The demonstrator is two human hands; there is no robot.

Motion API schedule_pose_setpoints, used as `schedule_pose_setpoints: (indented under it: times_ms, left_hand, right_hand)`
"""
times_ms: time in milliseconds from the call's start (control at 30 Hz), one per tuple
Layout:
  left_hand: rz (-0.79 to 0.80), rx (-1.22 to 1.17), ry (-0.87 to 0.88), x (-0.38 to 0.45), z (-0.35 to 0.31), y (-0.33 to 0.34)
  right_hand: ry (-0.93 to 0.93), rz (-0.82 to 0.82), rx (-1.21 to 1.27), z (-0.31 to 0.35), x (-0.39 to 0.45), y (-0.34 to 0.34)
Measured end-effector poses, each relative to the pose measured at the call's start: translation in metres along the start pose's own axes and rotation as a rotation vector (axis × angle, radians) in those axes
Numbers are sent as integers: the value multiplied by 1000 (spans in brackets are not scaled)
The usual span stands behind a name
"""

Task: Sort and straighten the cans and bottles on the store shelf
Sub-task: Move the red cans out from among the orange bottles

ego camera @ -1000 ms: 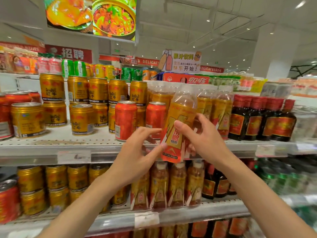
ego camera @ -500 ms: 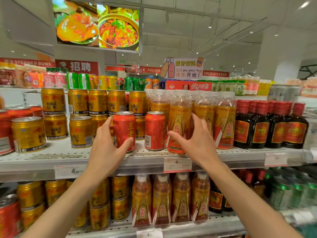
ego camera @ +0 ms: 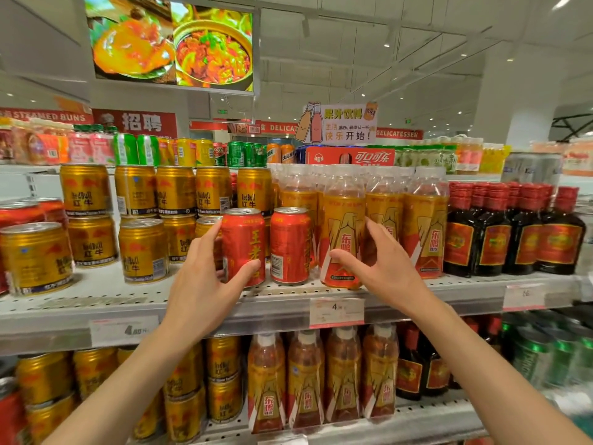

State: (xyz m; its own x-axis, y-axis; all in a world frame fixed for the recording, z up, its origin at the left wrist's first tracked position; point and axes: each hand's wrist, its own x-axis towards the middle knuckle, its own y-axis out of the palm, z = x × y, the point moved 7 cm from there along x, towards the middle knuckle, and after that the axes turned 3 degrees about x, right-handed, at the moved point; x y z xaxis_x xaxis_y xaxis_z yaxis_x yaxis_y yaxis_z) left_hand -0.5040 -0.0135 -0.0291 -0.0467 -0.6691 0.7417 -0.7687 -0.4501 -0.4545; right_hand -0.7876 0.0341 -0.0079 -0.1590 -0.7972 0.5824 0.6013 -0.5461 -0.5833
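On the middle shelf (ego camera: 224,311), a red can (ego camera: 245,239) stands upright near the front edge. My left hand (ego camera: 202,290) is wrapped around it, thumb on its front and fingers behind its left side. A second red can (ego camera: 290,245) stands just to its right, untouched. Beside that, an orange-labelled clear bottle (ego camera: 341,220) stands upright at the front of its row. My right hand (ego camera: 385,271) holds its lower part, thumb on the label and fingers round the right side.
Stacked gold cans (ego camera: 142,248) fill the shelf to the left. More orange bottles (ego camera: 423,226) and dark red-capped bottles (ego camera: 513,239) stand to the right. Price tags (ego camera: 337,311) hang on the shelf edge. The lower shelf (ego camera: 417,422) holds similar cans and bottles.
The orange bottle, earlier tilted in the air in both hands, now stands upright on the shelf. My left hand left it, moved left and closed on the red can.
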Motion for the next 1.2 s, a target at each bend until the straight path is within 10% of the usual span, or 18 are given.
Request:
schedule_pose_setpoints:
  times_ms: [400, 600, 1200]
  left_hand:
    - [80, 16, 30, 0, 8, -10]
    - [124, 62, 49, 1, 16, -16]
    - [121, -350, -87, -19, 6, -36]
  right_hand:
    - [-219, -338, -113, 24, -14, -14]
    - [-451, -147, -191, 96, 1, 15]
    - [-41, -75, 128, 76, -7, 2]
